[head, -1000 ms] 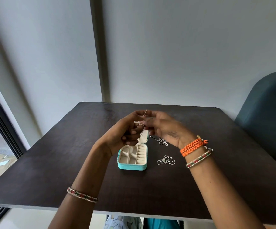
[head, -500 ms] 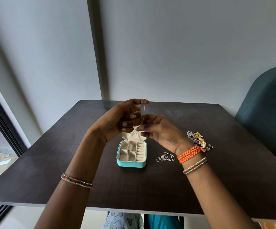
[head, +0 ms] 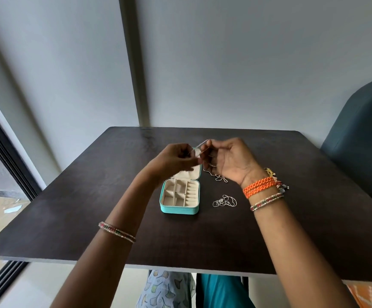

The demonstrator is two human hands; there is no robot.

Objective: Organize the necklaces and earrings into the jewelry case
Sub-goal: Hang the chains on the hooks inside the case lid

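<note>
A small teal jewelry case [head: 179, 210] lies open on the dark table [head: 91, 207], its cream compartments showing nothing inside. Above its raised lid my left hand [head: 176, 160] and my right hand [head: 229, 161] each pinch a thin silver necklace chain [head: 219, 177]; its loose end trails onto the table below my right hand. A second silver necklace [head: 224, 201] lies coiled to the right of the case. A cluster of earrings [head: 279, 185] sits behind my right wrist, mostly hidden by the orange bracelets.
A dark blue chair [head: 363, 138] stands at the table's right side. The wall runs close behind the table's far edge. A window frame [head: 4, 152] is at the left. My lap shows under the near edge.
My hands have lowered and drawn slightly apart, with the chain between them. Its tail now rests on the table. My right wrist again covers most of the earrings.
</note>
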